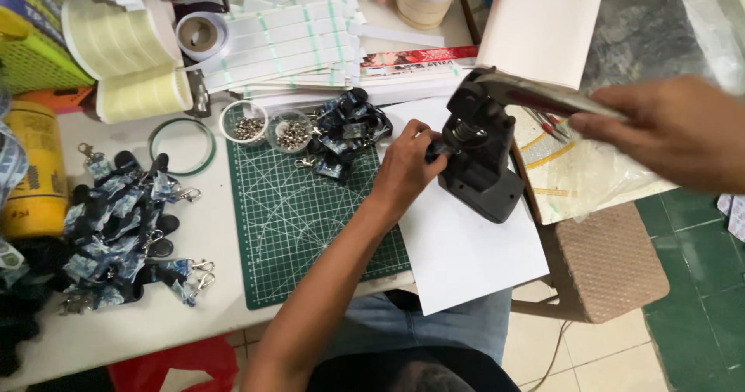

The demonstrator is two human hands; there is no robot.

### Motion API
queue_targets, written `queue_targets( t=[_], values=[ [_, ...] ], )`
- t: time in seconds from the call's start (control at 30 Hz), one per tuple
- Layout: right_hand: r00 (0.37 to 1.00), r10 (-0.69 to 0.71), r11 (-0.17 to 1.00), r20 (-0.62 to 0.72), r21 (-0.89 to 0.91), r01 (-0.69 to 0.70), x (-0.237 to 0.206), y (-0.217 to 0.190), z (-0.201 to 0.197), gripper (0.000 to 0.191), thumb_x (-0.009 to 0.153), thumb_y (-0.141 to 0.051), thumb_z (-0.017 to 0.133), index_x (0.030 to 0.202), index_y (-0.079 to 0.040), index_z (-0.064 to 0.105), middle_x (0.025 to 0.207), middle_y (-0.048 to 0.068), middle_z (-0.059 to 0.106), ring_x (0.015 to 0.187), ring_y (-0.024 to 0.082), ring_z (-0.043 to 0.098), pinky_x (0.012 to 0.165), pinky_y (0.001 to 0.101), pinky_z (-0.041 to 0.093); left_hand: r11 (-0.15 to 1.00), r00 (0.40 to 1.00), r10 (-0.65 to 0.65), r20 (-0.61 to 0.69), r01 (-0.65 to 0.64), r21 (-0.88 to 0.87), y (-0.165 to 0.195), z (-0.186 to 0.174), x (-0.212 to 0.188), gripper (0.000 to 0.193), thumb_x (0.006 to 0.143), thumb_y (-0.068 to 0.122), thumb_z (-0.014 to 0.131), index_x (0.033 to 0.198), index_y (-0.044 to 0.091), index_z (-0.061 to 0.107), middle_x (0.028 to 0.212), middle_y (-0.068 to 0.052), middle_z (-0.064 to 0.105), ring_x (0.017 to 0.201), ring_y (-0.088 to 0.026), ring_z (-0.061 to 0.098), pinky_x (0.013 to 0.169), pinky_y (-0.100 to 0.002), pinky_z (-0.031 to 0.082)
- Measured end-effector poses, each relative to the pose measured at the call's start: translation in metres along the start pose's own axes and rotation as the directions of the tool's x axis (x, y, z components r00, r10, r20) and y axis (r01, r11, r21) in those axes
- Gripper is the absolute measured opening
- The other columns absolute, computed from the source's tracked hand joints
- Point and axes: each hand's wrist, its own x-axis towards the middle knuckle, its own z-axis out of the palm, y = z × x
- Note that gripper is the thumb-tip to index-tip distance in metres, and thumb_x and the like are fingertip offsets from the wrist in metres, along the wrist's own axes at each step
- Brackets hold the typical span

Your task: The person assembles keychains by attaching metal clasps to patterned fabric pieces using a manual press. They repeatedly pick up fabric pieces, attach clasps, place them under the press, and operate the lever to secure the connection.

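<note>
At the base of the black hand press (477,155), the left hand (405,167) pinches a small dark strap end (436,150) and holds it in the gap under the press head; the fingertips are pressed together on it. Above and to the right of that grip, the right hand (667,132) is closed over the far end of the press lever (535,97), which stands raised and tilted; the hand is blurred, so the exact finger position cannot be told. The press stands on a white sheet (466,252) on the counter (155,322).

Just beyond the left hand lies a small heap of blue patterned lanyard pieces (349,128), beside two round cups of metal rivets (268,128). Well to the left of the grip, past the green cutting mat (303,221), a larger pile of lanyards with metal clips (128,229) lies on the counter. Judged from this layout, the larger pile appears finished and the small heap remains to be pressed; the present piece is seated but not yet pressed.
</note>
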Motion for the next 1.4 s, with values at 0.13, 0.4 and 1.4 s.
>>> queue_targets(
  t=[0.13, 0.4, 1.4],
  values=[
    [0.992, 0.127, 0.982, -0.009, 0.145, -0.125, -0.021, -0.008, 0.023, 0.04, 0.106, -0.045, 0.05, 0.119, -0.015, 0.073, 0.056, 0.01, 0.059, 0.038, 0.021, 0.047, 0.042, 0.0377, 0.041, 0.997, 0.999, -0.019, 0.026, 0.017, 0.075, 0.006, -0.001, -0.002, 0.028, 0.084, 0.013, 0.078, 0.108, 0.0, 0.073, 0.113, -0.012, 0.065, 0.085, -0.031, 0.072, 0.077, -0.041, 0.057],
    [0.987, 0.048, 0.965, -0.152, 0.261, -0.007, -0.024, -0.005, 0.029, 0.042, 0.106, -0.044, 0.054, 0.098, -0.006, 0.07, 0.051, 0.015, 0.059, 0.04, 0.028, 0.051, 0.045, 0.0441, 0.041, 0.907, 0.772, 0.421, -0.476, -0.361, 0.215, 0.115, -0.05, 0.014, 0.038, 0.084, 0.031, 0.066, 0.115, 0.01, 0.075, 0.108, -0.008, 0.071, 0.095, -0.025, 0.071, 0.083, -0.037, 0.058],
    [0.974, -0.164, 0.944, -0.154, -0.312, 0.11, -0.004, -0.012, -0.029, 0.045, 0.109, -0.051, 0.049, 0.114, -0.016, 0.077, 0.085, 0.012, 0.079, 0.072, 0.027, 0.073, 0.07, 0.0377, 0.058, 0.891, 0.831, 0.177, -0.528, -0.363, -0.272, 0.117, -0.029, 0.044, 0.027, 0.111, 0.022, 0.057, 0.121, 0.003, 0.072, 0.12, -0.01, 0.076, 0.102, -0.019, 0.076, 0.099, -0.033, 0.063]
  ],
)
